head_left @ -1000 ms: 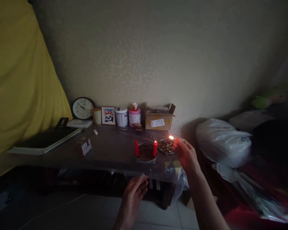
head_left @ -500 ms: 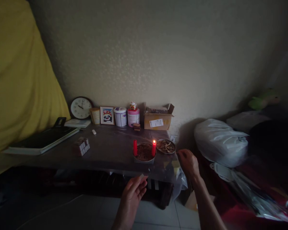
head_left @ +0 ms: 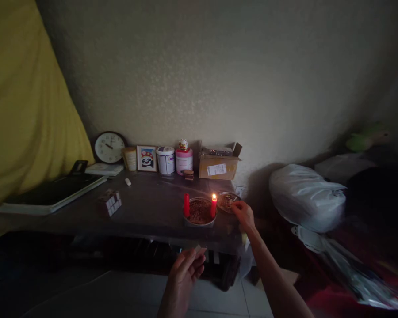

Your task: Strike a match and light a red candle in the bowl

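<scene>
The room is dim. On a low dark table (head_left: 146,212) stands a round bowl (head_left: 199,213) of brownish material with two red candles. The right candle (head_left: 214,205) burns; the left candle (head_left: 186,205) is unlit. Beside it sits a small dish of spent matches (head_left: 226,201). My right hand (head_left: 243,213) reaches over that dish with its fingers pinched together; what they hold is too small to see. Below the table's front edge, my left hand (head_left: 185,270) is closed on a small pale matchbox (head_left: 200,250).
Along the wall stand a clock (head_left: 108,147), a small framed picture (head_left: 147,158), two tubs (head_left: 175,160) and an open cardboard box (head_left: 219,162). A laptop or folder (head_left: 49,194) and a cube puzzle (head_left: 112,202) lie on the left. A white bag (head_left: 307,196) sits on the right.
The burning match in my right hand went out. That hand dropped, then moved forward to the match dish. My left hand stayed put with the matchbox.
</scene>
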`<state>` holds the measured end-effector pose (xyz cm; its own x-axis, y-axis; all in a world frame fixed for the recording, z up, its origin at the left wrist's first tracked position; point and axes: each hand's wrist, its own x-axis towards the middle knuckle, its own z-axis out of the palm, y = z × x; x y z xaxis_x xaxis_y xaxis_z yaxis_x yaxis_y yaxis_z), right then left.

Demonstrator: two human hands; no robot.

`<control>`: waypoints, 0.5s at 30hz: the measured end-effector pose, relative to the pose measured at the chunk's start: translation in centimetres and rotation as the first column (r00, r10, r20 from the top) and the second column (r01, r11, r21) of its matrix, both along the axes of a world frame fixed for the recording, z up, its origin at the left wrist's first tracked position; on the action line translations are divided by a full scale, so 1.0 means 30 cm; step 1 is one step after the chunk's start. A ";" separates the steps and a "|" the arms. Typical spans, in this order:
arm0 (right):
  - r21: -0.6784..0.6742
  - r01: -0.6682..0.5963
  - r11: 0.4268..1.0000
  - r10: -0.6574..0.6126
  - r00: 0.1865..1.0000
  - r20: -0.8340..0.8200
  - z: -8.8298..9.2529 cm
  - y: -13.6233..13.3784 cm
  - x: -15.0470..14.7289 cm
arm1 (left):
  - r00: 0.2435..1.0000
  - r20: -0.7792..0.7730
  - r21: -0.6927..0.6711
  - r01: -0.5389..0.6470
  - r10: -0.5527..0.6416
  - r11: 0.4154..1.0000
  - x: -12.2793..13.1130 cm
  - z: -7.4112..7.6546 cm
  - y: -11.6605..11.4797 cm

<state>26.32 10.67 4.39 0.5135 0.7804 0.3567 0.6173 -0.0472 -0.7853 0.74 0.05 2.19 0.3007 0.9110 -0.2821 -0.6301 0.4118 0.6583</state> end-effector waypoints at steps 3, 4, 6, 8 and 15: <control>-0.035 0.029 0.999 -0.026 0.997 0.077 0.013 0.059 -0.015 | 1.000 -0.014 -0.034 0.003 -0.004 0.999 0.004 -0.007 0.005; -0.043 0.036 0.998 -0.031 0.994 0.100 0.017 0.078 -0.020 | 1.000 -0.012 -0.045 0.001 -0.001 0.999 0.005 -0.011 0.007; -0.055 0.050 0.997 -0.042 0.990 0.137 0.023 0.112 -0.028 | 1.000 -0.005 -0.053 -0.001 0.001 0.999 0.004 -0.019 0.010; -0.057 0.067 0.996 -0.057 0.985 0.160 0.029 0.129 -0.032 | 1.000 -0.006 -0.053 0.001 -0.002 0.999 0.001 -0.024 0.012; 0.021 0.004 1.000 -0.008 0.985 0.173 0.061 -0.030 -0.044 | 1.000 -0.007 -0.077 0.014 -0.015 0.997 0.000 -0.031 0.011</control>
